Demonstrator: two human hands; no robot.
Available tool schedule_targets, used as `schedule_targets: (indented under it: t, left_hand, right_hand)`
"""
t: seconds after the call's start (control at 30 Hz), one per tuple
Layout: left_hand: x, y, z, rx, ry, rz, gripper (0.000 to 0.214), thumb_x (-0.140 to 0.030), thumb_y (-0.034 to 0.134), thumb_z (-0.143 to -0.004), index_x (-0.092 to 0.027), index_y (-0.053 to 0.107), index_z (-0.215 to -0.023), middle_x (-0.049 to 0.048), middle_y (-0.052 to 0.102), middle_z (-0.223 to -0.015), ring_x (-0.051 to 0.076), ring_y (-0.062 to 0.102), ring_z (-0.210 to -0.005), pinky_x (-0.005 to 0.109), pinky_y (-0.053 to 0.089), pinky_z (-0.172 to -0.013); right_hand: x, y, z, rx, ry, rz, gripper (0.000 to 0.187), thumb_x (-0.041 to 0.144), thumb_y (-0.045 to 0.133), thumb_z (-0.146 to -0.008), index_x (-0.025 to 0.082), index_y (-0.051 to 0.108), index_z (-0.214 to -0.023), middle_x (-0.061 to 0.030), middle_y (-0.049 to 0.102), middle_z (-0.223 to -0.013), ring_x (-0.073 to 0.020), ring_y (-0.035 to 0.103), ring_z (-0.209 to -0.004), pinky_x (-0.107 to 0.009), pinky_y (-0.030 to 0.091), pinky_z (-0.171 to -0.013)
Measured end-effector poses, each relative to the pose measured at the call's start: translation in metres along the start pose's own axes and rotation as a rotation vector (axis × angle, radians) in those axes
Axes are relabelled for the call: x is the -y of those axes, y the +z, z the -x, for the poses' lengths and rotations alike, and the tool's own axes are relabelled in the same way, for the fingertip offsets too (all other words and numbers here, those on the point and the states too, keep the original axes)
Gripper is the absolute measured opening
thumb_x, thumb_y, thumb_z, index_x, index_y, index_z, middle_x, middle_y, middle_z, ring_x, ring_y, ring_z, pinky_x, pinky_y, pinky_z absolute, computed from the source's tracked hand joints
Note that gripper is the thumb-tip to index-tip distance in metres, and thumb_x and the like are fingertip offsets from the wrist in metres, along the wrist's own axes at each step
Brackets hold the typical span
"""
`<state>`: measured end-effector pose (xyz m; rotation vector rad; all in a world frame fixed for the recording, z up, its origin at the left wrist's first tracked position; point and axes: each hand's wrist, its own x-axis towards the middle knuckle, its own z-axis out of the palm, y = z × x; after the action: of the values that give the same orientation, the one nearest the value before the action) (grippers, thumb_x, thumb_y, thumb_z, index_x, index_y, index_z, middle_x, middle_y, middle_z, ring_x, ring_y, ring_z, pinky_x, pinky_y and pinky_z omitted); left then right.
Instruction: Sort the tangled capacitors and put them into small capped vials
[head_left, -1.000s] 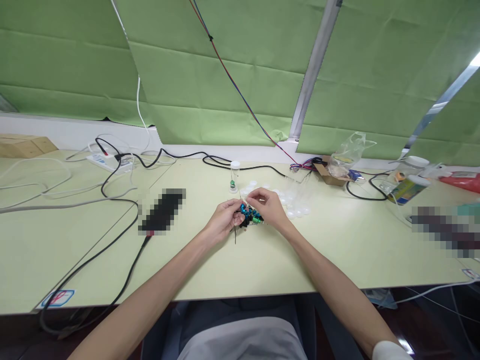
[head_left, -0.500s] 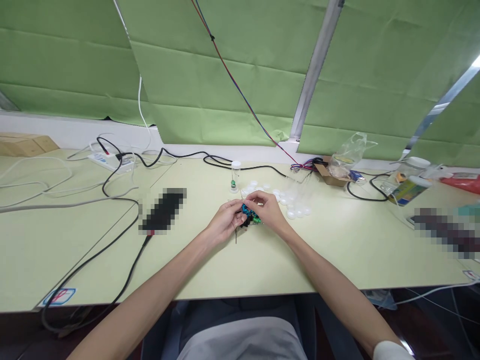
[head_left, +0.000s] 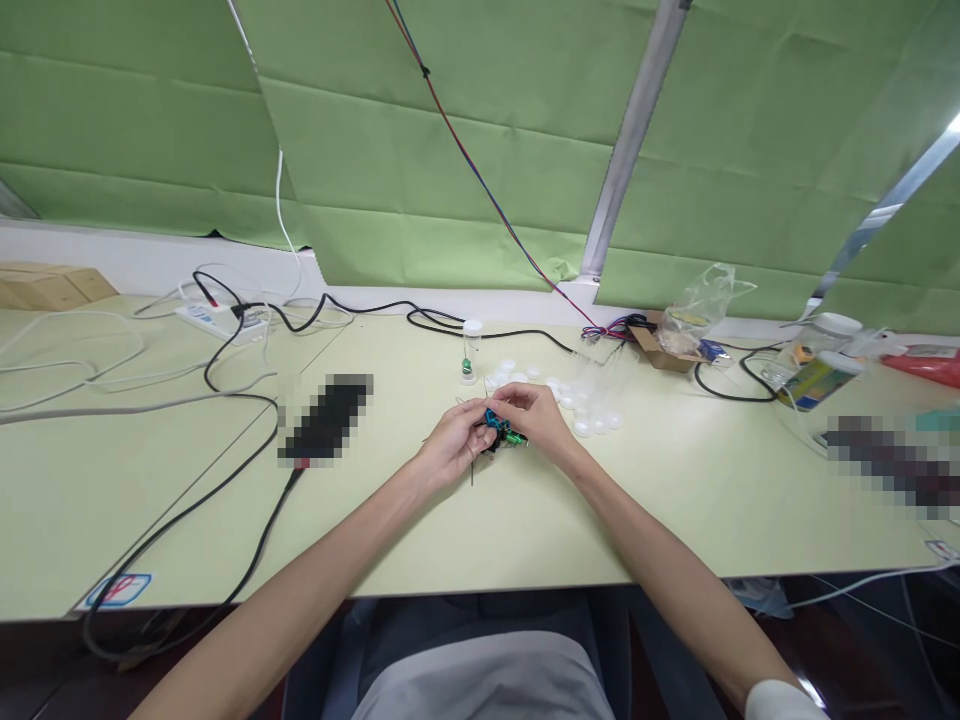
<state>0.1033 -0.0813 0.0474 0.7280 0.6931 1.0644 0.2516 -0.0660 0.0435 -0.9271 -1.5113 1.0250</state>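
Close together at the middle of the table, my left hand and my right hand pinch a small cluster of electronic components. Blue components show between the fingertips. A green component sits just below my right fingers, and darker parts lie under the hands. Thin wire leads stick out around my left fingers. Exactly which piece each hand pinches is partly hidden. Behind the hands stands a clear tube with a white cap and a green component inside. White round caps are scattered beside it to the right.
A pixelated black device with a cable lies at left. Black cable runs along the back near a power strip. At right are a cardboard box with a plastic bag, a container and another pixelated device.
Both hands stay in nearly the same place. The fingers and the blue and green components between them have shifted slightly.
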Motion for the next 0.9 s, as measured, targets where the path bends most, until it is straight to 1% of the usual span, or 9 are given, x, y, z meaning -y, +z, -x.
schedule_targets:
  t: [0.13,0.3,0.47,0.57,0.63,0.77,0.9]
  left_hand:
    - [0.0001,0.0014,0.0003,0.003,-0.003,0.004,0.011,-0.014,0.072,-0.072,-0.01,0.065,-0.078,-0.0042,0.051,-0.056,0.003,0.044,-0.042,0.014,0.035,-0.04]
    - [-0.0004,0.0036,0.0015,-0.001,-0.011,0.008,0.005,-0.012,0.068,-0.074,-0.01,0.066,-0.079,-0.0024,0.054,-0.056,0.003,0.045,-0.042,0.013,0.038,-0.042]
    - [-0.0004,0.0036,0.0017,0.042,-0.023,-0.022,0.006,-0.014,0.063,-0.08,-0.01,0.067,-0.081,0.0018,0.059,-0.059,0.004,0.048,-0.044,0.013,0.038,-0.041]
    - [-0.0005,0.0039,0.0018,0.05,-0.028,-0.042,0.008,-0.015,0.061,-0.082,-0.01,0.067,-0.083,0.0068,0.065,-0.066,0.005,0.049,-0.045,0.013,0.038,-0.041]
    - [-0.0005,0.0044,0.0018,0.049,-0.03,-0.053,0.008,-0.015,0.06,-0.083,-0.01,0.067,-0.083,0.0084,0.067,-0.068,0.005,0.049,-0.044,0.013,0.038,-0.041]
    - [-0.0003,0.0047,0.0017,0.046,-0.033,-0.058,0.008,-0.014,0.06,-0.083,-0.01,0.067,-0.081,0.0076,0.067,-0.066,0.005,0.049,-0.044,0.013,0.038,-0.041]
    - [0.0004,0.0037,0.0012,0.047,-0.027,-0.041,0.008,-0.012,0.06,-0.082,-0.01,0.068,-0.08,0.0056,0.064,-0.063,0.005,0.05,-0.044,0.013,0.039,-0.041]
  right_hand:
    - [0.0053,-0.0011,0.0019,0.03,0.093,-0.046,0.024,0.041,0.076,-0.071,0.018,0.071,-0.075,-0.0001,0.061,-0.067,-0.0103,0.046,-0.055,-0.024,0.035,-0.049]
    - [0.0085,-0.0022,0.0031,0.071,0.155,-0.144,0.029,0.042,0.08,-0.068,0.017,0.07,-0.077,0.0003,0.06,-0.067,-0.0074,0.039,-0.05,-0.024,0.029,-0.045]
    - [0.0034,-0.0048,0.0021,0.114,0.173,-0.184,0.031,0.044,0.081,-0.068,0.017,0.07,-0.079,-0.0002,0.062,-0.069,-0.0071,0.041,-0.048,-0.024,0.029,-0.044]
    - [0.0009,-0.0064,0.0012,0.126,0.184,-0.182,0.032,0.045,0.08,-0.068,0.017,0.07,-0.08,0.0005,0.061,-0.068,-0.0067,0.042,-0.047,-0.024,0.029,-0.044]
    - [0.0009,-0.007,0.0008,0.13,0.203,-0.195,0.033,0.045,0.08,-0.068,0.017,0.07,-0.08,0.0007,0.061,-0.069,-0.0064,0.042,-0.047,-0.024,0.03,-0.044]
    - [0.0028,-0.0073,0.0004,0.144,0.251,-0.241,0.033,0.044,0.083,-0.065,0.016,0.07,-0.079,0.0007,0.062,-0.07,-0.0061,0.043,-0.048,-0.023,0.032,-0.045]
    - [0.0041,-0.0067,0.0001,0.147,0.301,-0.303,0.034,0.041,0.085,-0.061,0.016,0.07,-0.077,-0.0005,0.063,-0.072,-0.0072,0.047,-0.053,-0.023,0.034,-0.047]
